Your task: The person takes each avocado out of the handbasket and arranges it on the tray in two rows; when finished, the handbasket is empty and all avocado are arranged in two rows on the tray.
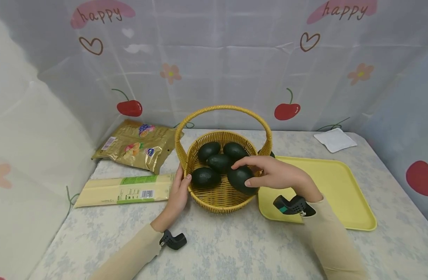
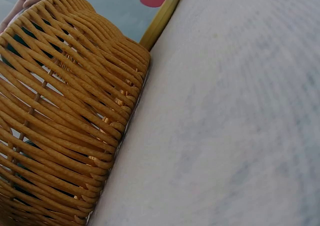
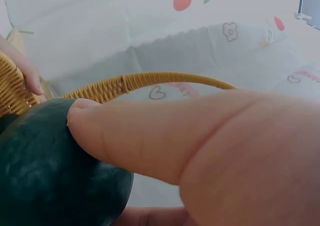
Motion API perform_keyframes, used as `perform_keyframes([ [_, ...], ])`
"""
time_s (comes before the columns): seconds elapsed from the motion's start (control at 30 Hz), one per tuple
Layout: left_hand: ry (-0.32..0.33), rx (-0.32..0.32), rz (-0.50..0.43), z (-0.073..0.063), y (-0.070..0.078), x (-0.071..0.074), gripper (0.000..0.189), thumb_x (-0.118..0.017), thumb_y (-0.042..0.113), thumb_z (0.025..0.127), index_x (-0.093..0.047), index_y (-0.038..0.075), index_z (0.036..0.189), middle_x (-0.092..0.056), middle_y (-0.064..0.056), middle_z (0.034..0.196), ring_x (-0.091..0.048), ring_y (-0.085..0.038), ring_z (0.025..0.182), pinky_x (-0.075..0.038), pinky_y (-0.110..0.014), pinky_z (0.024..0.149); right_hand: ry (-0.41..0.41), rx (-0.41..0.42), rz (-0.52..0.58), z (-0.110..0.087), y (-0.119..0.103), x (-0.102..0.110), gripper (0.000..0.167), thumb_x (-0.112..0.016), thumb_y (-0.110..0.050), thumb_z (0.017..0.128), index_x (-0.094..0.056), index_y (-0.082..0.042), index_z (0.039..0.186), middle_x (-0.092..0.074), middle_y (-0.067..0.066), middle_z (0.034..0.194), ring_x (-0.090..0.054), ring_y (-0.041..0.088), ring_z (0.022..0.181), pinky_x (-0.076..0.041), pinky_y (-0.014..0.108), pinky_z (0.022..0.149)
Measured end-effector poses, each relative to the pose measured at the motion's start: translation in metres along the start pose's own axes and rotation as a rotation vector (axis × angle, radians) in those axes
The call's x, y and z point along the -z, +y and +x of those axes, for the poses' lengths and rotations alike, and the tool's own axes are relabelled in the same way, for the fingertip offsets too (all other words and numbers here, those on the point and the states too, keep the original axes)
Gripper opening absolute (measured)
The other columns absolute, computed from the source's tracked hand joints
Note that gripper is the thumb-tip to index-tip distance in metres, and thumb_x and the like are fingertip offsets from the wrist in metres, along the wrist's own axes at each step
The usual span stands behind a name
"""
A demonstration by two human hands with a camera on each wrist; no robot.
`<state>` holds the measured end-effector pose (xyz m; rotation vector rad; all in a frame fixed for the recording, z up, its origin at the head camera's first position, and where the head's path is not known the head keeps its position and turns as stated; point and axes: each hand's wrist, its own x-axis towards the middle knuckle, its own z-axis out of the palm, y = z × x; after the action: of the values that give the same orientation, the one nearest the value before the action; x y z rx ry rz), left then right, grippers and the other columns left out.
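A yellow wicker basket [image 1: 223, 209] with a tall arched handle stands mid-table, with several dark green avocados [image 1: 206, 177] inside. My left hand [image 1: 179, 194] grips its left rim, thumb on the edge and fingers along the outer wall. Over the basket's right side, my right hand [image 1: 275, 173] holds an avocado [image 1: 240, 179] between thumb and fingers. In the right wrist view the thumb presses on that avocado's [image 3: 55, 166] skin. The basket's woven wall [image 2: 70, 100] fills the left part of the left wrist view.
A yellow tray [image 1: 325, 182] lies right of the basket, under my right forearm. Another dark green thing [image 1: 272, 154] shows partly behind the handle's right foot. At left lie a gold snack bag [image 1: 137, 146] and a flat pale package [image 1: 126, 189]; a white packet [image 1: 335, 140] lies back right.
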<state>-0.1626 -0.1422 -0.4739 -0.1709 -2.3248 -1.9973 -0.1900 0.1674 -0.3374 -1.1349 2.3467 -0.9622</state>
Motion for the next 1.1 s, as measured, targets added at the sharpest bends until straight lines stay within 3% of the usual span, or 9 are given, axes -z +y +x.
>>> perform_keyframes([
  [0.3, 0.006, -0.027, -0.003, 0.004, 0.002, 0.000, 0.063, -0.036, 0.024, 0.111, -0.006, 0.016, 0.166, -0.009, -0.006, 0.173, -0.010, -0.025, 0.160, -0.015, -0.049, 0.130, 0.012, -0.074, 0.042, -0.027, 0.003, 0.012, 0.044, -0.069, -0.019, 0.098, -0.057, -0.021, 0.141, -0.056, 0.007, 0.145, -0.061, 0.019, 0.112, -0.060, 0.030, 0.083],
  [0.57, 0.005, -0.018, 0.010, 0.003, 0.001, 0.000, 0.063, -0.036, 0.024, 0.111, -0.006, 0.017, 0.166, -0.009, -0.005, 0.173, -0.008, -0.025, 0.161, -0.014, -0.049, 0.130, 0.015, -0.078, 0.085, -0.056, 0.015, 0.025, 0.044, -0.066, -0.014, 0.100, -0.055, -0.014, 0.142, -0.063, 0.013, 0.133, -0.066, 0.010, 0.105, -0.061, 0.030, 0.082],
  [0.8, -0.004, -0.010, 0.008, 0.001, 0.000, 0.001, 0.063, -0.035, 0.024, 0.111, -0.006, 0.017, 0.166, -0.008, -0.006, 0.174, -0.007, -0.026, 0.161, -0.012, -0.050, 0.130, 0.095, -0.122, 0.052, -0.077, 0.033, 0.036, 0.043, -0.065, -0.014, 0.100, -0.055, -0.017, 0.142, -0.063, 0.008, 0.134, -0.066, 0.008, 0.105, -0.057, 0.028, 0.081],
  [1.1, -0.006, -0.012, -0.002, -0.001, -0.002, -0.001, 0.063, -0.035, 0.022, 0.111, -0.004, 0.018, 0.166, -0.008, -0.006, 0.174, -0.007, -0.025, 0.161, -0.014, -0.051, 0.129, 0.156, -0.211, 0.181, -0.091, 0.062, 0.044, 0.044, -0.062, -0.010, 0.101, -0.049, -0.007, 0.143, -0.056, 0.026, 0.136, -0.071, 0.012, 0.098, -0.063, 0.036, 0.074],
])
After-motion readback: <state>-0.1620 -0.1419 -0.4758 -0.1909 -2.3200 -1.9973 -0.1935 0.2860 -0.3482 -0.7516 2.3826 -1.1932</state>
